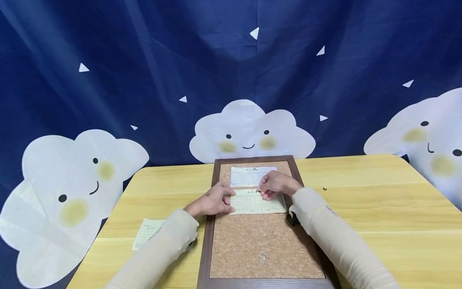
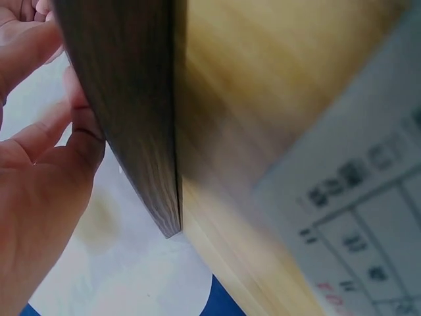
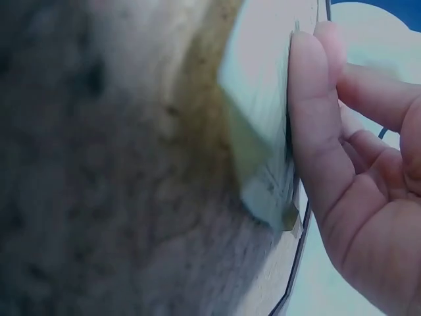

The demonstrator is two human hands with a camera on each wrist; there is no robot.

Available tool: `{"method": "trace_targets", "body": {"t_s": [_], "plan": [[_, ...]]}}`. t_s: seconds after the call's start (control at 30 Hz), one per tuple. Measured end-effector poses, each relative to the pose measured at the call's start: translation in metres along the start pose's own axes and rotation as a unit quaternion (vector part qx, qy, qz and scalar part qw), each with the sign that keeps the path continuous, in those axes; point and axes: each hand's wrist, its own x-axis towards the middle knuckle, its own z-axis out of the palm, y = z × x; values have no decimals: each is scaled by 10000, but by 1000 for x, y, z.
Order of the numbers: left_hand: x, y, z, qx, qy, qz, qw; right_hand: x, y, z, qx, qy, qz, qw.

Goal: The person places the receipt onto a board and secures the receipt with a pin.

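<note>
Form of pale-yellow printed paper (image 1: 252,206) lies on brown-framed cork board (image 1: 267,245), left hand (image 1: 213,200) loosely open at its left edge, right hand (image 1: 276,183) pinching small metallic pin (image 1: 257,191) near its top, best pressed squarely, sheet flat.

The head camera looks forward and down at the corkboard (image 1: 267,245). The 2 wrist cameras sit close: left beside its wooden frame (image 2: 125,118), right skimming its cork surface (image 3: 164,230). All 3 share the cloud-print curtain (image 1: 216,60).

Yellow wood-grain table (image 1: 397,200); behind it, navy curtain (image 1: 216,60) with smiling white clouds (image 1: 247,124), small triangles (image 1: 254,33).
</note>
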Motion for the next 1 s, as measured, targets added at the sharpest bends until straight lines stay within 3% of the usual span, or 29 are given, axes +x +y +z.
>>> {"method": "trace_targets", "body": {"t_s": [0.33, 0.8, 1.0], "plan": [[-3, -3, 2, -63, 60, 78, 9999, -7, 1, -1, 13, -146, -169, 9997], [-8, 0, -6, -349, 253, 94, 9990, -24, 2, -6, -189, -229, -367, 9989], [-12, 3, -10, -560, 258, -71, 9981, -33, 4, -14, -120, -278, -530, 9981]]}}
